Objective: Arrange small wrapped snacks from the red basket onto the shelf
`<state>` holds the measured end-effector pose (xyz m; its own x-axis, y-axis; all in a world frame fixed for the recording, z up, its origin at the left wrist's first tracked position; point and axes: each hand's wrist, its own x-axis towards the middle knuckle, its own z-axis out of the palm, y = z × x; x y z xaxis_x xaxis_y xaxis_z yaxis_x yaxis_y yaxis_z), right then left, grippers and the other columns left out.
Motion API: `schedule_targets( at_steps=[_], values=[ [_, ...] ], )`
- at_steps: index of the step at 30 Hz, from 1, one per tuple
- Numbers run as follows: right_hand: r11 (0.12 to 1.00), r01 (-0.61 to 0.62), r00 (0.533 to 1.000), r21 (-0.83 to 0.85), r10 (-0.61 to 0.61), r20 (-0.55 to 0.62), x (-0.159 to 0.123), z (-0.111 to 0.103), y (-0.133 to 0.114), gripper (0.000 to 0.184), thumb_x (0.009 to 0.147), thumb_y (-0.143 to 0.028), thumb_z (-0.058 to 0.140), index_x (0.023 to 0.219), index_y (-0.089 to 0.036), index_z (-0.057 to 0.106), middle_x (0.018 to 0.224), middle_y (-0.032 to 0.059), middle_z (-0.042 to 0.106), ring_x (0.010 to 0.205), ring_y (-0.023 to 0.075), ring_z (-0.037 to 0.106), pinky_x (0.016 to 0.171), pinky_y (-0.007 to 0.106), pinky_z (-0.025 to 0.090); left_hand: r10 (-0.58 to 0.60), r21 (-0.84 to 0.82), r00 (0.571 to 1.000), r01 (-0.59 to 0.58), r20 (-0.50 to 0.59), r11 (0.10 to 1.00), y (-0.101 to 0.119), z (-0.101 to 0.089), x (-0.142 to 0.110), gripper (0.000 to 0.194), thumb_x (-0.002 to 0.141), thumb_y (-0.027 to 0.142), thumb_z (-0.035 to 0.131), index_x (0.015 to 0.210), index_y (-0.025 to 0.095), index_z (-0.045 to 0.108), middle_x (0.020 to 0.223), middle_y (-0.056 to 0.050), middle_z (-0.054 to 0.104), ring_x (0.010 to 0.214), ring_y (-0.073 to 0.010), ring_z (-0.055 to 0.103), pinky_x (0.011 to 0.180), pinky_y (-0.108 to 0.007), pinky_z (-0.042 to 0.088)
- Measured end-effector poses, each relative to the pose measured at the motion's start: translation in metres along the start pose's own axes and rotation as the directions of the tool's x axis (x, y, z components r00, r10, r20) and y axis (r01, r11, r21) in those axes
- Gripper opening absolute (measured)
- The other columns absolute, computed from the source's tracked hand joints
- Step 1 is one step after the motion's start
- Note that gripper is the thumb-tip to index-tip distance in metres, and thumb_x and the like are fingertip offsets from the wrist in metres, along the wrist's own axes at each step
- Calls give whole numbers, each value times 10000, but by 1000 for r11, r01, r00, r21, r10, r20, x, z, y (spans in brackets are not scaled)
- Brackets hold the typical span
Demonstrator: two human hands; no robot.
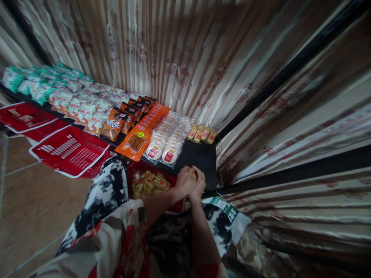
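Observation:
My left hand (186,180) and my right hand (199,183) meet at the front edge of the black shelf (203,154). Fingers of both are curled in against each other, and whatever they may hold is hidden. Just left of them, a red basket (176,208) below the shelf holds small yellow wrapped snacks (150,183). At the shelf's back right corner stands a short row of similar yellow snack packs (201,133). Nearer my hands lie two clear packs of round white crackers (171,143), with a flat orange snack bag (142,133) beside them.
Orange-and-black bags (114,123), white snack bags (84,112) and teal bags (37,83) line the shelf leftward. Red baskets (69,150) stand below it. Black bars (290,69) and a pleated curtain (185,50) bound the back and right. A plastic bag (240,227) lies lower right.

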<state>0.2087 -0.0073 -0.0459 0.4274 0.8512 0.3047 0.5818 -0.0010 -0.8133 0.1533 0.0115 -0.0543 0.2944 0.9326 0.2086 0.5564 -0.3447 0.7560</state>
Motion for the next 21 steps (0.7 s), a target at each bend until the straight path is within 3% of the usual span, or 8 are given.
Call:
schedule_targets(
  at_steps=[3, 7, 14, 17, 21],
  values=[
    [998, 58, 998, -18, -58, 12, -11, -1, -2, 356, 757, -258, 397, 996, -143, 634, 973, 97, 600, 906, 189, 558, 862, 339, 434, -80, 13, 995, 81, -52, 997, 4, -13, -17, 248, 854, 154, 343, 947, 141, 572, 942, -116, 570, 947, -221, 522, 876, -419, 462],
    [982, 182, 979, -50, -176, 99, -24, 1, -3, 356, 772, -209, 372, 1013, -142, 625, 985, 97, 590, 933, 184, 544, 877, 338, 431, -74, 14, 996, 75, -53, 997, -2, -28, -37, 240, 846, 151, 345, 960, 139, 555, 932, -96, 559, 934, -197, 509, 887, -390, 448],
    [916, 385, 882, -108, -331, 336, -47, 17, -7, 309, 799, -152, 392, 994, -169, 631, 972, 92, 609, 944, 194, 533, 860, 329, 435, -112, 37, 992, 114, -59, 993, -30, -46, -71, 245, 838, 135, 333, 968, 147, 540, 908, -89, 576, 894, -187, 521, 872, -359, 439],
    [903, 416, 821, -108, -322, 471, -55, 27, -11, 310, 807, -136, 399, 1019, -177, 621, 1004, 87, 611, 956, 185, 539, 875, 303, 427, -167, 60, 986, 168, -31, 984, -45, -51, -82, 251, 812, 97, 348, 954, 146, 550, 901, -90, 595, 883, -185, 542, 869, -353, 438],
    [919, 365, 767, -150, -206, 608, -62, 43, -11, 310, 810, -134, 415, 1039, -193, 615, 1016, 79, 616, 927, 173, 560, 850, 261, 429, -265, 65, 964, 265, -13, 962, -64, -54, -89, 273, 801, 96, 355, 979, 136, 558, 957, -104, 617, 920, -179, 563, 876, -326, 438]
  ],
)
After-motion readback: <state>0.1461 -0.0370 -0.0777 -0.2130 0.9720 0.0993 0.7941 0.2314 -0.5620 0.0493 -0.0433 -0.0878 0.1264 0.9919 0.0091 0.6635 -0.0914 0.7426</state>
